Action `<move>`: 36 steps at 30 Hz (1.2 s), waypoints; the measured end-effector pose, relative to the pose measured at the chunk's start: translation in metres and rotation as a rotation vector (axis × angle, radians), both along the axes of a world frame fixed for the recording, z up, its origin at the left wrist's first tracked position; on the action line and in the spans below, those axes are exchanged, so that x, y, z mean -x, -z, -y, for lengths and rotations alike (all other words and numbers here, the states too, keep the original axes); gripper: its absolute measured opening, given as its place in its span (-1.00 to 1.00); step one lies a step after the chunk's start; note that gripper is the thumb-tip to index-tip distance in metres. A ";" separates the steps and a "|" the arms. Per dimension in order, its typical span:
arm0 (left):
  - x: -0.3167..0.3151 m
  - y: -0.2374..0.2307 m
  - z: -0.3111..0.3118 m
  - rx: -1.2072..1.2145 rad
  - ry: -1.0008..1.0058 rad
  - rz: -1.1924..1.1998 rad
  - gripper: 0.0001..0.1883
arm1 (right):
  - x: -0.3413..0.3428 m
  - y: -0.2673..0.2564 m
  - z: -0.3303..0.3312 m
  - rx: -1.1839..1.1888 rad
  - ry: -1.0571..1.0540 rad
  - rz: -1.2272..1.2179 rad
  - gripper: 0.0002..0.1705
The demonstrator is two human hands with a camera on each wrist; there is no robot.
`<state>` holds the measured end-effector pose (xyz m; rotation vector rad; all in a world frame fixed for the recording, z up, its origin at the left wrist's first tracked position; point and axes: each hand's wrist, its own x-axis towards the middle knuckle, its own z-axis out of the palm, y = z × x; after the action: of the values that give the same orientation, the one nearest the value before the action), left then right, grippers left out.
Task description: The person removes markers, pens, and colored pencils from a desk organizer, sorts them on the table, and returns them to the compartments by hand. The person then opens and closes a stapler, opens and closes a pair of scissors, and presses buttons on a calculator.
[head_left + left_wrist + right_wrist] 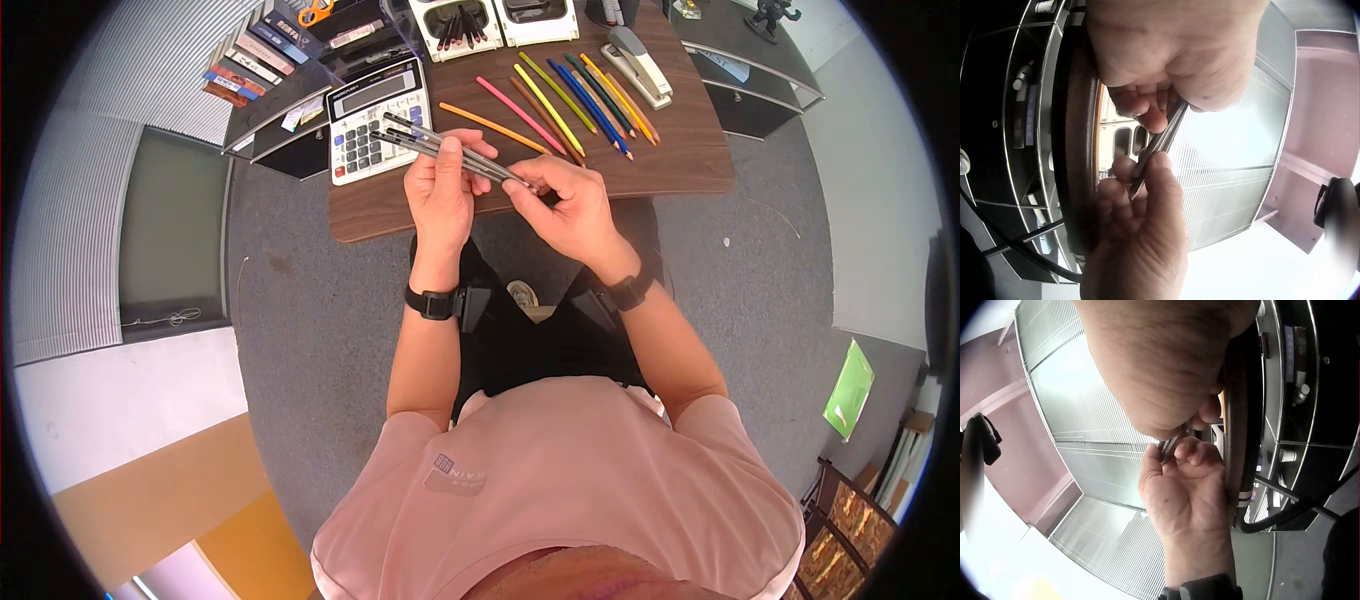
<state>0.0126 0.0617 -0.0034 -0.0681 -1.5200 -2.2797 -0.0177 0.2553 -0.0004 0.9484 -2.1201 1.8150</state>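
Observation:
A small bunch of grey pencils (410, 143) is held slantwise in front of the body, near the table's front edge. My left hand (440, 190) grips the bunch along its middle, thumb on top, with dark ends sticking out over the calculator (378, 120). At the other end of the bunch, my right hand (575, 205) pinches the pencils between thumb and fingers. The left wrist view shows the pencils (1161, 140) spanning both hands. In the right wrist view my right hand (1160, 369) hides most of the bunch.
Coloured pencils (528, 108) lie fanned on the brown table (690, 165), beside a stapler (638, 68). Behind them stand a white holder (455, 50) with dark pencils and a second white container (537, 28). Books (255, 55) stand at the back left.

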 end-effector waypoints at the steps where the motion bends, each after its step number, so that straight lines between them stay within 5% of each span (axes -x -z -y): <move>1: 0.000 0.000 0.000 0.008 -0.004 0.001 -0.61 | 0.000 -0.001 0.000 -0.001 0.002 -0.001 -0.79; 36: -0.002 0.003 0.002 -0.007 0.010 0.041 -0.58 | 0.004 -0.002 -0.001 -0.016 -0.035 0.090 -0.79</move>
<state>0.0145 0.0599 -0.0065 -0.0280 -1.5351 -2.3078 -0.0214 0.2566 0.0016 0.9295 -2.1876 1.8940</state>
